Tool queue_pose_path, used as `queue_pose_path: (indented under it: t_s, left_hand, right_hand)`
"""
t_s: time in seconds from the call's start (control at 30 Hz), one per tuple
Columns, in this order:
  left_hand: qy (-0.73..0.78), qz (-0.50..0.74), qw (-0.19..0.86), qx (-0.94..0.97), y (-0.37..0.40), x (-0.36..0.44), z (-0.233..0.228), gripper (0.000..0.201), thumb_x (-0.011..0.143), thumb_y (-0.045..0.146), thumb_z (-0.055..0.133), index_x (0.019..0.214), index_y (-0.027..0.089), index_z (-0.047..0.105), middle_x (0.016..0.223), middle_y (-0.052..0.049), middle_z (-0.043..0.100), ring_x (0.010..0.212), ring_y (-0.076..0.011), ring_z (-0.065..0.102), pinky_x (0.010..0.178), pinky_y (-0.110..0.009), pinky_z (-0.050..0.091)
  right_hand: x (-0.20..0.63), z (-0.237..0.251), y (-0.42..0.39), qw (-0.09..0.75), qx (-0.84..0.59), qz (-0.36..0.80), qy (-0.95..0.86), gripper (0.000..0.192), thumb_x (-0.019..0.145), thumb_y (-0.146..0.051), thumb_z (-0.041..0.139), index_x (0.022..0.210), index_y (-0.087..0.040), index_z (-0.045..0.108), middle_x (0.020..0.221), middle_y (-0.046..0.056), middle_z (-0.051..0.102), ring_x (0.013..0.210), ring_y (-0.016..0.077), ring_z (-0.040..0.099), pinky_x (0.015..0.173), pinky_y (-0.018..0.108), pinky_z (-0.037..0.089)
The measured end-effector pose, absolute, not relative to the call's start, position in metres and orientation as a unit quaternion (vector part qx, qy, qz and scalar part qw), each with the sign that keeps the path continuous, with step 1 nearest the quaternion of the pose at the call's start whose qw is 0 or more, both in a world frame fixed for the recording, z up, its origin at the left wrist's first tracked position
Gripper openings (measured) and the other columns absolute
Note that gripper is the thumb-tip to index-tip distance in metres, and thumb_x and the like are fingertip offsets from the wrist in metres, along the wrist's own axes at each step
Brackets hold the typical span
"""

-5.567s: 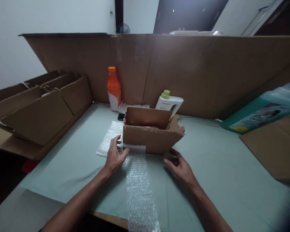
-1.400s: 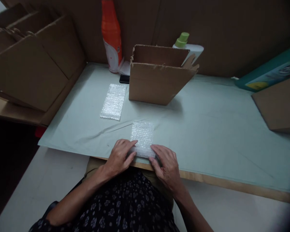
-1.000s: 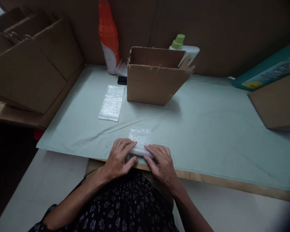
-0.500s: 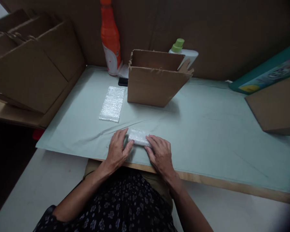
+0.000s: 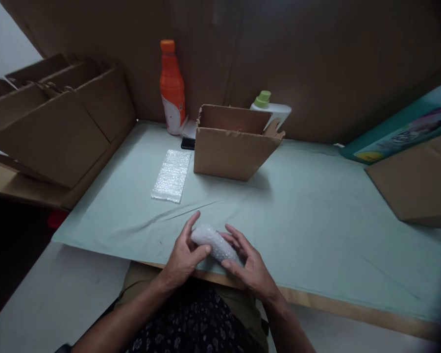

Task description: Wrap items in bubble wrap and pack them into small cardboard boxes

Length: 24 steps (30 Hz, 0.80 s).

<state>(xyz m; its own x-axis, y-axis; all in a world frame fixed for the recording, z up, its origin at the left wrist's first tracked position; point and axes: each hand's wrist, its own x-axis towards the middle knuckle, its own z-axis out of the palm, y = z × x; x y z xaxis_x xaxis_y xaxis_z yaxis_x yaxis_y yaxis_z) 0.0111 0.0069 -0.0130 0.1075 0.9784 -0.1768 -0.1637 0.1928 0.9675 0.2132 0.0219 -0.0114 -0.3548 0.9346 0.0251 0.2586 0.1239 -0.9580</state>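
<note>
Left hand (image 5: 183, 255) and right hand (image 5: 248, 264) are both pinching the bubble-wrap roll (image 5: 213, 243), lower center of frame, at the table edge (image 5: 316, 294). Risk: wrap is unsecured, so loosening either grip could let it unroll.

bubble wrap strip (image 5: 215, 243) now fully rolled into a tight bundle, lifted off the bench (image 5: 316, 220), held between left hand (image 5: 183, 257) and right hand (image 5: 252, 267), no longer pressed flat
</note>
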Motion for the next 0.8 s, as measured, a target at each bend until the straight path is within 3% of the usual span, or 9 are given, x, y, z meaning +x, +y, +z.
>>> queue_pose_path:
  t_s: [0.1,0.17,0.27,0.33,0.43,0.53,0.6,0.67,0.8]
  left_hand:
    - [0.491,0.446,0.522,0.536,0.019,0.009,-0.008,0.081,0.087,0.044,0.069,0.155,0.018,0.033,0.121,-0.013,0.069,0.103,-0.024,0.067,0.091,-0.038,0.055]
    - [0.495,0.46,0.397,0.621,0.038,0.004,0.005,0.074,0.088,0.04,0.068,0.153,0.021,0.037,0.133,-0.015,0.063,0.117,-0.0274,0.063,0.1,-0.044,0.052]
    - [0.479,0.456,0.164,0.732,0.084,-0.001,0.042,0.061,0.091,0.031,0.063,0.148,0.024,0.043,0.143,-0.013,0.056,0.133,-0.0294,0.053,0.111,-0.051,0.043]
    - [0.461,0.432,0.037,0.774,0.125,-0.001,0.07,0.059,0.091,0.025,0.061,0.147,0.021,0.044,0.148,-0.014,0.052,0.143,-0.0307,0.043,0.118,-0.053,0.035]
    - [0.463,0.372,-0.064,0.802,0.19,0.005,0.101,0.063,0.084,0.017,0.062,0.145,0.013,0.045,0.149,-0.015,0.051,0.15,-0.0338,0.033,0.121,-0.055,0.027]
    - [0.481,0.294,-0.079,0.822,0.235,0.009,0.112,0.039,0.083,0.014,0.06,0.121,0.013,0.064,0.117,-0.011,0.071,0.128,-0.0325,0.056,0.117,-0.059,0.028]
    - [0.481,0.261,-0.079,0.833,0.243,0.008,0.113,0.019,0.087,0.014,0.056,0.1,0.015,0.07,0.093,-0.007,0.074,0.102,-0.0268,0.066,0.113,-0.058,0.033]
    - [0.459,0.259,-0.092,0.845,0.233,0.006,0.112,0.017,0.092,0.015,0.053,0.091,0.017,0.07,0.086,-0.006,0.074,0.088,-0.023,0.066,0.111,-0.056,0.036]
    - [0.417,0.277,-0.121,0.857,0.175,0.005,0.114,0.021,0.096,0.014,0.049,0.092,0.017,0.07,0.081,-0.005,0.072,0.078,-0.0199,0.064,0.11,-0.054,0.039]
  right_hand:
    - [0.218,-0.011,0.026,0.341,-0.486,0.507,-0.626,0.041,0.089,-0.045,0.067,0.121,-0.02,0.069,0.105,0.008,0.077,0.094,0.0234,0.072,0.08,0.032,0.059]
    - [0.223,-0.011,0.029,0.357,-0.513,0.502,-0.598,0.034,0.088,-0.046,0.067,0.108,-0.019,0.073,0.095,0.006,0.076,0.082,0.0211,0.07,0.072,0.029,0.058]
    - [0.234,-0.013,0.031,0.375,-0.531,0.504,-0.569,0.036,0.086,-0.049,0.068,0.105,-0.019,0.073,0.088,0.004,0.074,0.073,0.0186,0.067,0.064,0.026,0.055]
    - [0.241,-0.015,0.031,0.376,-0.529,0.505,-0.569,0.035,0.085,-0.049,0.069,0.103,-0.019,0.073,0.086,0.004,0.074,0.073,0.0185,0.066,0.064,0.026,0.054]
    - [0.248,-0.016,0.028,0.376,-0.517,0.51,-0.576,0.032,0.084,-0.047,0.07,0.1,-0.02,0.073,0.086,0.004,0.073,0.075,0.0195,0.067,0.066,0.027,0.054]
    - [0.254,-0.015,0.026,0.383,-0.509,0.516,-0.573,0.032,0.084,-0.048,0.069,0.099,-0.021,0.073,0.085,0.005,0.073,0.074,0.0206,0.067,0.066,0.028,0.055]
    - [0.26,-0.014,0.025,0.39,-0.513,0.516,-0.564,0.034,0.084,-0.051,0.068,0.1,-0.021,0.073,0.084,0.005,0.073,0.074,0.0211,0.068,0.066,0.028,0.055]
    - [0.269,-0.012,0.026,0.398,-0.526,0.514,-0.549,0.037,0.085,-0.053,0.067,0.103,-0.021,0.073,0.086,0.006,0.074,0.076,0.0216,0.069,0.067,0.028,0.055]
    - [0.3,-0.01,0.029,0.433,-0.55,0.487,-0.523,0.042,0.084,-0.055,0.068,0.108,-0.021,0.073,0.089,0.006,0.075,0.075,0.0217,0.07,0.067,0.028,0.055]
